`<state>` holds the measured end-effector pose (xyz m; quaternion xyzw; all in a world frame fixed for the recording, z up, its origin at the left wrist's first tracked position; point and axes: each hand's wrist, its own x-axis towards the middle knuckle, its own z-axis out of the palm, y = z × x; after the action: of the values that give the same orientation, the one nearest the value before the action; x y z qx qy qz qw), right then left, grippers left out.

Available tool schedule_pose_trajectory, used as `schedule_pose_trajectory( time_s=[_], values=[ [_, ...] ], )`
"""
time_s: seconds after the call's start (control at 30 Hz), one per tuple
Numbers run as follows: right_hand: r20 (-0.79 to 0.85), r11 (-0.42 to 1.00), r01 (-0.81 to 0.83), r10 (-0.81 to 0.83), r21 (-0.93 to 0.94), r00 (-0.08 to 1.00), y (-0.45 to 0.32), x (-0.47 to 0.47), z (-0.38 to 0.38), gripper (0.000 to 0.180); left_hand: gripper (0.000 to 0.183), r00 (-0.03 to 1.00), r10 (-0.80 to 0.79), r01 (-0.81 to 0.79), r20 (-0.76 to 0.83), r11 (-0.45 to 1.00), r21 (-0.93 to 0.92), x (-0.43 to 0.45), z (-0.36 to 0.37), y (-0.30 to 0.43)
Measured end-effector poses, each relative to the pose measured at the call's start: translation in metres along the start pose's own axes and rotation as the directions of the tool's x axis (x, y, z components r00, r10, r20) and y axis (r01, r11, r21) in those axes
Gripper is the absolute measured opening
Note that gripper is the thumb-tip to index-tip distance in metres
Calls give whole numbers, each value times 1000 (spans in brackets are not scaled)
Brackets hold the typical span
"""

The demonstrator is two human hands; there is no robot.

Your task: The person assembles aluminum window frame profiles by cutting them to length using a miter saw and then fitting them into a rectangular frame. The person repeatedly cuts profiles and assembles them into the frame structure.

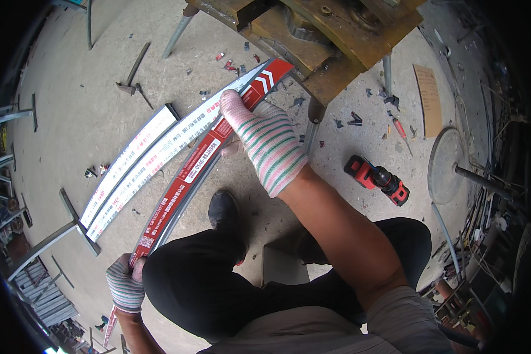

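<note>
My left hand (127,283), in a striped knit glove, grips the lower part of a long profile strip covered with red printed film (172,199), beside my knee. My right hand (261,137), gloved alike, closes around the same strip near its upper end. That end reaches the edge of a heavy, stained metal machine (327,48) on tubular legs. Long profiles with white printed film (150,161) lie to the left of the red one, one passing beside my right thumb. Whether the right hand also presses on the white profile I cannot tell.
A hammer (134,71) lies on the concrete floor at upper left. Right of my arm are a red and black cordless drill (377,180), a red-handled screwdriver (399,128), cardboard with writing (427,101) and a round metal disc (447,166). Scraps surround the machine; metal frames stand left.
</note>
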<state>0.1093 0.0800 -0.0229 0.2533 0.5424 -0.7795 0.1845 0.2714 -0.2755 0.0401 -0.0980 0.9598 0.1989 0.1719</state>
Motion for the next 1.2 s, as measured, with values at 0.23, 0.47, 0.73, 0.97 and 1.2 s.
schedule_pose_trajectory(
  time_s=[0.23,0.47,0.73,0.97,1.2],
  values=[
    [-70,994,63,-56,94,996,-7,0,6,35,33,1000,-4,5,12,999,-41,2,5,6],
    [-78,997,13,-8,74,997,-4,6,5,35,31,1000,-29,29,-2,999,-46,5,8,8],
    [-49,995,28,-23,99,999,-2,9,2,34,32,1000,-13,13,-19,1000,-1,9,3,6],
    [-47,993,52,-48,108,998,-2,14,-2,32,37,999,-39,39,-29,999,2,11,5,12],
    [-90,993,38,-28,112,996,-5,11,4,33,42,999,-12,11,42,1000,27,17,-1,6]
  ],
)
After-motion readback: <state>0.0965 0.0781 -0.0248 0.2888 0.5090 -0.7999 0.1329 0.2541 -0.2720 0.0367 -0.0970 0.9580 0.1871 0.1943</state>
